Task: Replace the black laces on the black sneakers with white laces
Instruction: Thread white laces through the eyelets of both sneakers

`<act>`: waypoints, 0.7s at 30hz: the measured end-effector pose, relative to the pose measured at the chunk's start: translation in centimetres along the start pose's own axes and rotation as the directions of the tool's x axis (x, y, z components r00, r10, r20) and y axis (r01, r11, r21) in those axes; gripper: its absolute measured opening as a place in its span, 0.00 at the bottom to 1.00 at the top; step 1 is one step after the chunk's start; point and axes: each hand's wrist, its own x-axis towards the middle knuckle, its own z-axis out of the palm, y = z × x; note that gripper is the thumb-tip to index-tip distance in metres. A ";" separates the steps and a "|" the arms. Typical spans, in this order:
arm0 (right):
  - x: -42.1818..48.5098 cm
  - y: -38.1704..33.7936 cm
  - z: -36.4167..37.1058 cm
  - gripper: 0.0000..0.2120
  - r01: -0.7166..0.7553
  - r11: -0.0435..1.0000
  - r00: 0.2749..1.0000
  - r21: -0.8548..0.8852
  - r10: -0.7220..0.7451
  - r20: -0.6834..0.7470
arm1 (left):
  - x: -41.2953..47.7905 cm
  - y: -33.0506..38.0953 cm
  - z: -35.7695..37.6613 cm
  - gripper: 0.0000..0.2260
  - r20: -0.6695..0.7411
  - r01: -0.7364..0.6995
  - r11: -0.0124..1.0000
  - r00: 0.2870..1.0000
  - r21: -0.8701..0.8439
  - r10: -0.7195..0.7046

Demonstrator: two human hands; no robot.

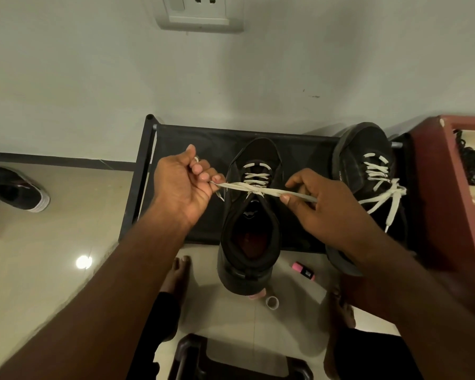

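Left hand and right hand stand apart, each pinching one end of the white lace, which is drawn taut across the middle sneaker on the black rack. The crossing appears to be a first knot, though blur prevents confirmation. Recommended: pull both ends evenly, seat it centred over the tongue, then bow to match the tied sneaker alongside.

black sneakers, white laces, pink marker
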 end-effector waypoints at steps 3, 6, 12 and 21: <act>-0.1 0.0 0.3 0.05 -0.082 0.996 0.996 0.027 0.080 0.045 | -0.2 -0.3 -0.1 0.18 0.021 -0.018 0.999 1.000 0.032 0.018; -0.1 -0.1 0.0 0.08 -0.227 0.932 0.972 0.281 0.199 0.123 | -0.3 -0.6 -0.2 0.16 0.094 -0.153 0.949 0.987 0.277 0.132; 0.7 -0.5 -2.1 0.04 -0.250 0.578 0.834 0.777 0.536 -0.130 | -0.5 -0.3 -0.7 0.04 0.170 -0.339 0.361 0.888 0.868 0.426; -0.8 -3.6 1.2 0.20 -0.244 0.901 0.966 0.360 0.260 0.004 | -1.9 -4.2 0.3 0.13 0.477 -0.466 -0.148 0.878 0.872 0.046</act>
